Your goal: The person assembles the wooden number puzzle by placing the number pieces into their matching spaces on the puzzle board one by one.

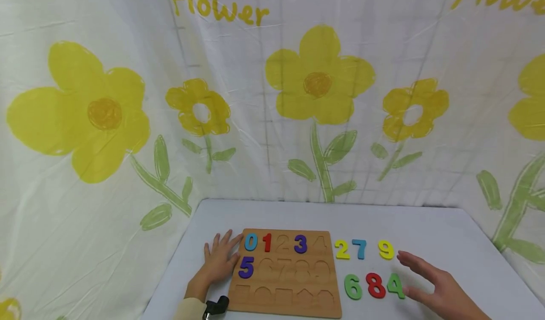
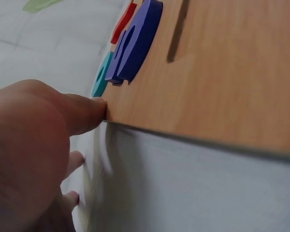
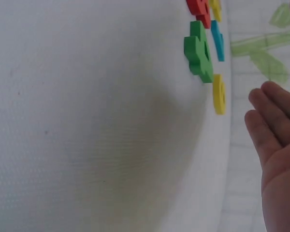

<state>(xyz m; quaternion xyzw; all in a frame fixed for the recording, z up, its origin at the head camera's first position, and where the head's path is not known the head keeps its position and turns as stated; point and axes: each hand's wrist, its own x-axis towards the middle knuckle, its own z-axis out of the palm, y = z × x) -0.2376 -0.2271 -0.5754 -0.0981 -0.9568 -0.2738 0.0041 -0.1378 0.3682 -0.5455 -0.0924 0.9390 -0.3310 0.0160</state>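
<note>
A wooden number board [image 1: 272, 256] lies on the table, its left edge touched by the spread fingers of my left hand [image 1: 218, 261]. In the left wrist view, the thumb [image 2: 87, 113] presses against the board's edge. Set in the board are a blue 0 [image 1: 246, 241], a red 1 [image 1: 267, 242], a purple 3 [image 1: 300, 244] and a purple 5 [image 1: 242, 268]; other recesses show bare. My right hand [image 1: 438, 282] hovers with thumb and fingers apart, holding nothing, close to a green 4 [image 1: 396, 286] and a yellow 9 [image 1: 386, 249].
Right of the board lie a yellow 2 [image 1: 342, 249], a blue 7 [image 1: 359, 248], a green 6 [image 1: 353, 287] and a red 8 [image 1: 376, 285]. A flower-printed curtain [image 1: 247, 168] hangs behind the white table [image 1: 383, 218]. A black strap piece [image 1: 217, 306] sits at my left wrist.
</note>
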